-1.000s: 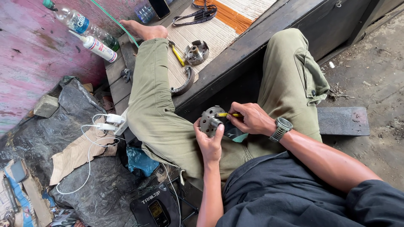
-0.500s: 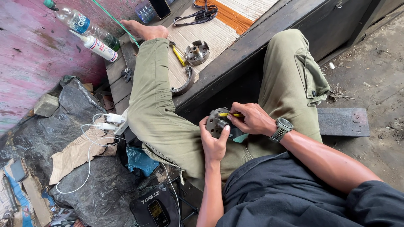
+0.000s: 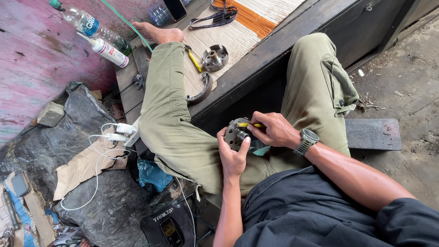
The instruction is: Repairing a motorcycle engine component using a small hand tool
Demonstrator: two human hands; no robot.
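Left hand (image 3: 232,155) cups round metal hub (image 3: 236,133) over the lap; right hand (image 3: 274,130) pinches yellow-handled tool (image 3: 249,125) against its face. Advice: brace hub firmly, keep tool tip square, light pressure.

Reference: round metal part (image 3: 235,133). Both hands close it in, left hand (image 3: 233,158) below, right hand (image 3: 273,129) to the right. Thighs flank it on either side. Above it, a dark gap stays open.
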